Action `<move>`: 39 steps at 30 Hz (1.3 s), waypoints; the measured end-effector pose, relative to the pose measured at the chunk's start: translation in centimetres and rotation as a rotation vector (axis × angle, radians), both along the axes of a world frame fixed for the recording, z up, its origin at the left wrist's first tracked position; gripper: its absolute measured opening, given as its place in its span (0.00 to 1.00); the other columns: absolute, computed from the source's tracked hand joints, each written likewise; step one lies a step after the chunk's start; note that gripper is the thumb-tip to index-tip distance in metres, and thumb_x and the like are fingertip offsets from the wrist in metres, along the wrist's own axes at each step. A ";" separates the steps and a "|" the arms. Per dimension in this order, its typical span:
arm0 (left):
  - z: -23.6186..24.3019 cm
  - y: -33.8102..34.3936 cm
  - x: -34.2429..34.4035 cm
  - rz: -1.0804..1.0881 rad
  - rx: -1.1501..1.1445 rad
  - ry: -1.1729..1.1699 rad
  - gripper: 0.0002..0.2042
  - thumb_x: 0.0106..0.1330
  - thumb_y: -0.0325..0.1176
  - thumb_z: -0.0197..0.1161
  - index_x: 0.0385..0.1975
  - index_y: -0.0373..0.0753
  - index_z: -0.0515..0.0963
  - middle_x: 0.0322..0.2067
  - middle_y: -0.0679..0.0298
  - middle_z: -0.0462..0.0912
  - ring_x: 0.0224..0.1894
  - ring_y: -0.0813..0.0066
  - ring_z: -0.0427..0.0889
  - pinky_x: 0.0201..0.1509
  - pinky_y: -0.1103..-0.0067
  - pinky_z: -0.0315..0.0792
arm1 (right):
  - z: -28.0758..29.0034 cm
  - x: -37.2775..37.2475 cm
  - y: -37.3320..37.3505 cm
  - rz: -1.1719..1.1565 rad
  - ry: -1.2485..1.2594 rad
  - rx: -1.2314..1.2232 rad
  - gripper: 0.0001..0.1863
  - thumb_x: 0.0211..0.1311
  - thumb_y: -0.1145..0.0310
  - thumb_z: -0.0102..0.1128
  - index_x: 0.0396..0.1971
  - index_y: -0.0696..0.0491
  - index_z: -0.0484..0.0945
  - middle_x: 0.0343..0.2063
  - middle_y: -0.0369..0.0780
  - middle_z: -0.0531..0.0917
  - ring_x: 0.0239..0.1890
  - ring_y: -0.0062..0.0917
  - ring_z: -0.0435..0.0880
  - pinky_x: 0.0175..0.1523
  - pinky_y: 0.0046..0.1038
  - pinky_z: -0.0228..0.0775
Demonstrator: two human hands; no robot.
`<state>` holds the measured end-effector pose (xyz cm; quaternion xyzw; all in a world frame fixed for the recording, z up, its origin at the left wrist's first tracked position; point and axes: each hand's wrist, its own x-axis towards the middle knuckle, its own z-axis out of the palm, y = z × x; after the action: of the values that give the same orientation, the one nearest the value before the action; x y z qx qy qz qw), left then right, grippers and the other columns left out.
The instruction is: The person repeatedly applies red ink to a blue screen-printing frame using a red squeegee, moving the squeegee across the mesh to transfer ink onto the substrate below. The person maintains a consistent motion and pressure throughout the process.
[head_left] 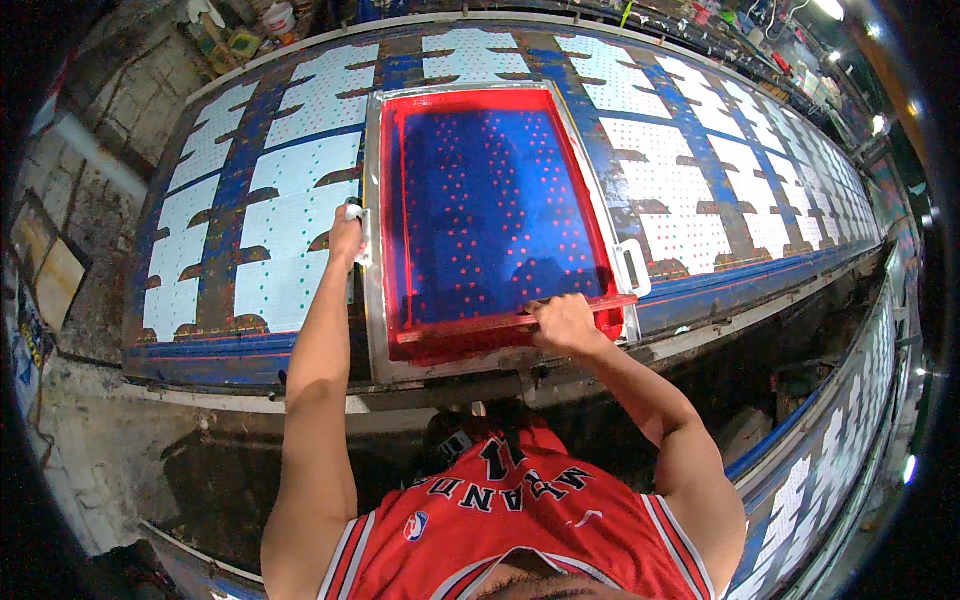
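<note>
A screen-printing frame lies on the long table before me. Its mesh looks blue with scattered red dots, and red ink borders it on all sides. My left hand is closed round the white handle on the frame's left side. With my right hand I grip a squeegee, a long red-smeared bar lying across the mesh near the frame's close edge. Red ink pools along the bar. Another white handle sticks out on the frame's right side, with no hand on it.
White cut fabric pieces lie in rows along the blue table, with green dots on the left and red ones on the right. A second table with white pieces stands behind me at right. A brick wall rises at left.
</note>
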<state>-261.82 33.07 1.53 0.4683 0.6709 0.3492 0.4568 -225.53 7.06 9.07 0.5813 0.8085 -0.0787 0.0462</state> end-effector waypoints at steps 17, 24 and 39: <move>0.4 0.0 0.4 0.040 -0.029 0.060 0.22 0.71 0.27 0.47 0.65 0.47 0.66 0.26 0.61 0.76 0.15 0.75 0.70 0.16 0.74 0.64 | -5.3 2.3 4.0 -0.010 0.213 0.340 0.17 0.41 0.65 0.68 0.36 0.45 0.80 0.33 0.37 0.84 0.31 0.36 0.86 0.38 0.40 0.78; 0.1 0.2 0.2 0.040 -0.009 0.085 0.23 0.71 0.28 0.49 0.67 0.44 0.65 0.26 0.55 0.81 0.15 0.71 0.74 0.17 0.71 0.68 | -5.9 4.5 18.6 -0.038 0.092 0.202 0.20 0.47 0.57 0.68 0.42 0.45 0.81 0.36 0.40 0.86 0.35 0.39 0.87 0.38 0.42 0.80; -0.1 0.0 0.7 0.126 -0.064 0.038 0.22 0.73 0.26 0.50 0.66 0.46 0.66 0.33 0.60 0.82 0.13 0.80 0.67 0.15 0.79 0.62 | -5.2 7.1 48.3 -0.090 -0.005 0.347 0.18 0.55 0.50 0.65 0.31 0.49 0.88 0.30 0.47 0.88 0.36 0.43 0.89 0.39 0.45 0.80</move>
<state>-261.14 33.12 1.42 0.4166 0.7186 0.3466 0.4357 -218.46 55.33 3.82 0.6162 0.7831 0.0615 -0.0564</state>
